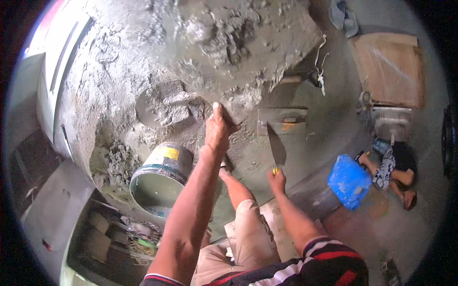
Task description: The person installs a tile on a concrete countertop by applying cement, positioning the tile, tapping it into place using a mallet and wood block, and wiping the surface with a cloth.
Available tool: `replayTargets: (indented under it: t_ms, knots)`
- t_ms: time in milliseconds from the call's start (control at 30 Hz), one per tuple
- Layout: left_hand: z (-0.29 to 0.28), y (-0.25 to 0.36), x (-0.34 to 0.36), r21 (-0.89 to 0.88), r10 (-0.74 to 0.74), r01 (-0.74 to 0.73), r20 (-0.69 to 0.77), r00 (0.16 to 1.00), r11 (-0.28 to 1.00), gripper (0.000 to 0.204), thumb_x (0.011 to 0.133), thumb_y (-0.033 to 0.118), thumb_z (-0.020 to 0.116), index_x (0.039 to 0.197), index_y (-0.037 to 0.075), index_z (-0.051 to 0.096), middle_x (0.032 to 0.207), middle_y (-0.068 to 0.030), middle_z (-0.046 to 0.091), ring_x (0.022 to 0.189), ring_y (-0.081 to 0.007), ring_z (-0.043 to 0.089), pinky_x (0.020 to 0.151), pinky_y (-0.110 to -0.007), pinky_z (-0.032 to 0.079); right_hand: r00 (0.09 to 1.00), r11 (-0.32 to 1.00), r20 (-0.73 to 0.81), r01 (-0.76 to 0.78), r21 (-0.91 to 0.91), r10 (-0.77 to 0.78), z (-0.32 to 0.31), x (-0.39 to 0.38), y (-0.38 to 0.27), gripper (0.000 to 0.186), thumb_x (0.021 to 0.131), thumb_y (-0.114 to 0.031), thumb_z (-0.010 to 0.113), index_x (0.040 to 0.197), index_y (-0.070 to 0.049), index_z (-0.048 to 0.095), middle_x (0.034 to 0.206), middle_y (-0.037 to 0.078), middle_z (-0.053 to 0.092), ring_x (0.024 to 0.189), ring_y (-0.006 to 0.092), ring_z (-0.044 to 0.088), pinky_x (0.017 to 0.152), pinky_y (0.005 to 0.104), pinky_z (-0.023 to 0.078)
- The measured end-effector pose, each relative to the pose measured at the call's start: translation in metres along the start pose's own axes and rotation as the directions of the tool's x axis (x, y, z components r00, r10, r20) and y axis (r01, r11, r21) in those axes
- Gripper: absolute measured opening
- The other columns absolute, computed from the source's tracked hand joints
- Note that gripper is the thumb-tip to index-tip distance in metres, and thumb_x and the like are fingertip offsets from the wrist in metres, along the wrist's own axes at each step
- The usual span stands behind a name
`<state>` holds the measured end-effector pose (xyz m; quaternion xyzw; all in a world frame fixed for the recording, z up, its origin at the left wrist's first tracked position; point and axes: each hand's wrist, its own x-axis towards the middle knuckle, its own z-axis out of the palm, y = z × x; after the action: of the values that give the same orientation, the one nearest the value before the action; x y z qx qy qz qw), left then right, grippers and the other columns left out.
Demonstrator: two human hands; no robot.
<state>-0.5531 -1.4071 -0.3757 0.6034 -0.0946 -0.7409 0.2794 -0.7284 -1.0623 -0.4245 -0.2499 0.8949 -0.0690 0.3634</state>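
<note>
My left hand (218, 131) reaches forward to the near edge of a large heap of wet grey mortar (229, 43). Its fingers are stretched out and the thumb stands apart, with nothing seen in it. A pointing trowel (276, 148) with a yellow-tipped handle is in my right hand (277, 181). The trowel's blade points forward, toward a rectangular plastering float (264, 125) lying on the floor. Left of my left hand, a rounded flat shape coated in mortar (151, 107) lies in the spill; I cannot tell its kind.
A grey bucket (179, 155) tips toward me beside my left forearm. Debris fills a dark trough (109, 238) at lower left. To the right are a blue plastic object (349, 181), a wooden board (391, 66) and another person's legs (398, 181). White string (320, 71) lies by the mortar.
</note>
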Motion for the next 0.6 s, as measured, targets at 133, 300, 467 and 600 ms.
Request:
replayTargets:
  t_ms: [133, 300, 467, 600]
  knots:
    - [-0.014, -0.009, -0.012, 0.066, -0.149, 0.152, -0.039, 0.988, 0.986, 0.062, 0.103, 0.061, 0.046, 0.116, 0.002, 0.061, 0.114, -0.0190, 0.064, 0.100, -0.0319, 0.066, 0.087, -0.049, 0.058, 0.994, 0.983, 0.097, -0.025, -0.183, 0.043, -0.098, -0.090, 0.052, 0.029, 0.091, -0.022, 0.070, 0.101, 0.003, 0.061, 0.091, 0.027, 0.068, 0.088, 0.0456, 0.067, 0.077, 0.0497, 0.051]
    - [-0.146, -0.036, -0.098, 0.782, 0.248, -0.263, 0.143, 0.958, 0.565, 0.051, 0.103, 0.047, 0.051, 0.129, 0.005, 0.060, 0.122, -0.0207, 0.066, 0.110, -0.0346, 0.066, 0.088, -0.048, 0.057, 0.989, 0.992, 0.091, -0.111, -0.060, 0.117, -0.157, -0.158, 0.063, 0.039, 0.083, -0.013, 0.072, 0.118, 0.003, 0.066, 0.100, 0.022, 0.071, 0.090, 0.0372, 0.067, 0.085, 0.0438, 0.052]
    - [-0.226, -0.056, -0.304, 0.675, 0.146, -0.118, 0.015, 0.989, 0.728, 0.050, 0.099, 0.049, 0.055, 0.128, 0.009, 0.066, 0.120, -0.0239, 0.070, 0.119, -0.0386, 0.064, 0.101, -0.048, 0.050, 0.989, 0.961, 0.146, 0.055, -0.270, -0.015, -0.210, -0.137, 0.105, 0.039, 0.080, -0.010, 0.072, 0.115, 0.008, 0.066, 0.110, 0.026, 0.072, 0.101, 0.0410, 0.069, 0.091, 0.0470, 0.051]
    - [-0.353, -0.073, -0.481, 0.621, 0.162, 0.102, -0.354, 0.921, 0.777, 0.048, 0.099, 0.045, 0.055, 0.124, 0.007, 0.069, 0.128, -0.0212, 0.068, 0.123, -0.0386, 0.062, 0.103, -0.049, 0.049, 0.907, 0.795, 0.380, 0.362, -0.487, -0.180, -0.191, -0.131, -0.007, 0.035, 0.083, -0.024, 0.072, 0.099, 0.006, 0.066, 0.094, 0.024, 0.072, 0.087, 0.0418, 0.068, 0.078, 0.0491, 0.052]
